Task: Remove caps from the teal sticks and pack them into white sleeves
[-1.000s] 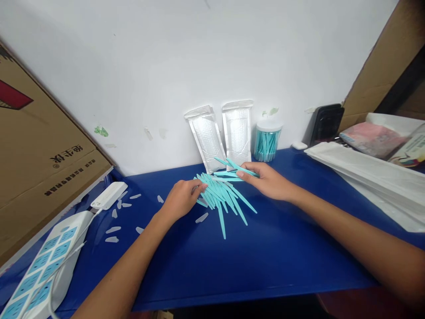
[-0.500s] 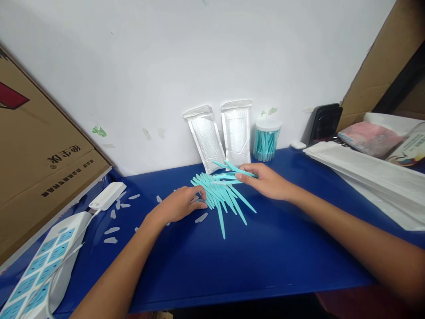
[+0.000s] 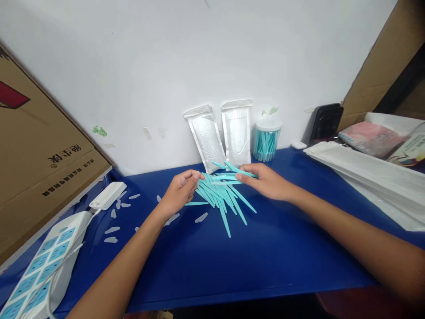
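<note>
A loose pile of slim turquoise eyebrow razors point(image 3: 217, 195) lies on the blue table, their tapered handles fanning toward me. Over the pile's right side, my right hand point(image 3: 262, 179) is closed round several more razors point(image 3: 232, 168), which point left. At the upper left of the pile, my left hand point(image 3: 182, 191) is closed, with thumb and index finger pinched together. A small pale bit shows among its fingers, too small to name. Small clear plastic caps point(image 3: 201, 217) are scattered on the table near and left of this hand.
Two silver bubble pouches point(image 3: 237, 133) lean on the wall beside a lidded jar point(image 3: 266, 144) of turquoise razors. To the left are a power strip point(image 3: 49, 261), a white adapter point(image 3: 108, 196) and a cardboard box point(image 3: 43, 146). White packaging sheets point(image 3: 365, 177) lie at the right.
My left hand has moved up and slightly left, its fingers now pinched together. A few razors at the pile's lower and left edges have shifted. My right hand has stayed in place.
</note>
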Motion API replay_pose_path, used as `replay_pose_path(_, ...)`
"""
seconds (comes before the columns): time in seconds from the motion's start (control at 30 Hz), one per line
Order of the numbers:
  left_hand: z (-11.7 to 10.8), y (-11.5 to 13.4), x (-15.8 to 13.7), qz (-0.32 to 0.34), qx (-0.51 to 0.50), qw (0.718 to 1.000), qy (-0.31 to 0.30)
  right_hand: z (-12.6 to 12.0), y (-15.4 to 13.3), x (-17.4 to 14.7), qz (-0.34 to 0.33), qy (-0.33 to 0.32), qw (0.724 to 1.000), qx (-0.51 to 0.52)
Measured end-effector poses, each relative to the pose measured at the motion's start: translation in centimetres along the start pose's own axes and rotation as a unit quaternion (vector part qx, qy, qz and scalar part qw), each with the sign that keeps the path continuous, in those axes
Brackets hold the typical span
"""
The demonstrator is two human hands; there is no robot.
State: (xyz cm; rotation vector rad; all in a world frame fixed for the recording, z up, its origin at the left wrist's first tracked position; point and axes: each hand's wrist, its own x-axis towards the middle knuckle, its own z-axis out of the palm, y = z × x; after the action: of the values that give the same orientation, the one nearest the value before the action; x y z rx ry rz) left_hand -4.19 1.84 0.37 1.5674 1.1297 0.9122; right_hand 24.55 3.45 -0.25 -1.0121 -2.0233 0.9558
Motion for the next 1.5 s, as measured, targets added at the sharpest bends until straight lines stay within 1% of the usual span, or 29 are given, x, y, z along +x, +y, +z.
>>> replay_pose_path(0.03, 0.2, 0.0, 0.0, -0.017, -0.038, 0.999, 0.001, 0.0, -0.1, 0.0, 0.002, -0.001, 1.000, -0.001)
replay_pose_path(0.1, 0.6, 0.0, -0.1, -0.030, -0.085, 0.996, 0.004, 0.0, -0.2, 0.0, 0.005, -0.003, 1.000, -0.001)
replay_pose_path(0.27, 1.3, 0.2, -0.2, -0.041, -0.152, 0.987, 0.009, 0.1, -0.3, -0.1, 0.002, -0.010, 1.000, 0.011)
replay_pose_path(0.37, 1.5, 0.1, -0.1, -0.046, -0.211, 0.976, -0.005, 0.2, -0.3, -0.1, 0.000, -0.009, 1.000, 0.010)
replay_pose_path(0.47, 1.6, -0.1, 0.0, -0.038, -0.232, 0.972, -0.005, 0.2, -0.3, 0.0, -0.001, -0.007, 1.000, 0.002)
replay_pose_path(0.57, 1.5, -0.5, 0.0, -0.029, -0.218, 0.976, 0.004, 0.2, -0.2, 0.0, -0.002, -0.009, 1.000, 0.004)
replay_pose_path(0.83, 1.3, -0.6, -0.2, -0.033, -0.166, 0.986, -0.012, 0.2, 0.0, 0.0, -0.004, -0.010, 1.000, 0.009)
replay_pose_path(0.93, 1.2, -0.8, -0.1, -0.024, -0.126, 0.992, -0.009, 0.1, -0.1, 0.1, -0.004, -0.010, 1.000, 0.012)
replay_pose_path(1.1, 1.1, -1.4, 0.3, 0.000, -0.058, 0.998, 0.012, 0.1, -0.1, 0.0, -0.007, -0.005, 1.000, 0.008)
replay_pose_path(1.33, 1.0, -0.8, 0.0, -0.012, -0.028, 0.999, -0.032, 0.0, -0.2, 0.0, -0.027, 0.001, 1.000, -0.001)
replay_pose_path(1.5, 0.9, -0.6, -0.1, -0.026, -0.019, 0.999, -0.035, 0.0, -0.1, 0.0, -0.044, -0.006, 0.999, -0.007)
